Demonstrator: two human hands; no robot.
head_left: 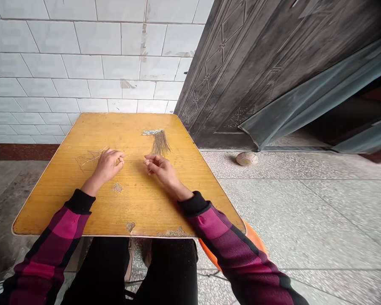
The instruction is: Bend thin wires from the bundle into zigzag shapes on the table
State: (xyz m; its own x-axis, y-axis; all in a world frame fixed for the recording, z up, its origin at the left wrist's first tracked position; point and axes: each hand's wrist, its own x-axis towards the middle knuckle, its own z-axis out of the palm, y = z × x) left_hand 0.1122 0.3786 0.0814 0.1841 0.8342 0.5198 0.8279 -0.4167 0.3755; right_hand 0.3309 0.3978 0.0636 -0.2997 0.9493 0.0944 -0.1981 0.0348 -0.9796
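My left hand (109, 163) is over the left half of the wooden table, thumb and forefinger curled together in a pinch. Thin wire-like strands (90, 160) spread out just left of it, one pale and the others dark; whether the fingers hold one is too fine to see. To the right, my right hand (161, 169) is also pinched, its fingertips pointing toward the left hand. What it grips, if anything, cannot be made out. Beyond it lies a bundle of fine dark strands (160, 144), beside a row of whitish, thin pieces (150, 132) at its upper end.
The yellow-brown table (114, 216) has chipped patches and stands close to a white tiled wall (95, 38). An orange stool (255, 237) shows under its right edge. A pale ball (247, 159) lies on the floor near a dark carved door (222, 80) and a grey-green curtain (305, 97).
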